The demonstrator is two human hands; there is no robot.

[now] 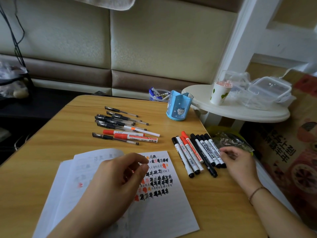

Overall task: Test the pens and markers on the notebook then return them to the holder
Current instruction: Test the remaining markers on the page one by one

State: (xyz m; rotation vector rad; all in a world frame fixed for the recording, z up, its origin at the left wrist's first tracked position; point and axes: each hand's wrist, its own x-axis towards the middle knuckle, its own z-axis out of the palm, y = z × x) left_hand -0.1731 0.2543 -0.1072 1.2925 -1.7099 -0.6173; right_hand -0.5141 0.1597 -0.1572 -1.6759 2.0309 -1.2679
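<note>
Although the notebook [154,194] near the front edge of the tabletop [51,152] is already covered with rows of black and red test marks, no pen or marker is yet seen in the blue holder [179,106] at the far right corner. The left hand [116,179] is held over the notebook with its fingers loosely curled and its grip on nothing. The right hand [238,162] is placed at the right edge, its fingertips touching the outermost black marker in the row of markers [197,153]; whether that grip is already pinched on it cannot be told. A second group, the pens [120,122], is laid out near the middle, towards the far edge. Testing is judged largely finished, and the return step is judged to be in hand. For the next move, a firm grip on one marker is called for, then a lift towards the holder, well apart from the row.
</note>
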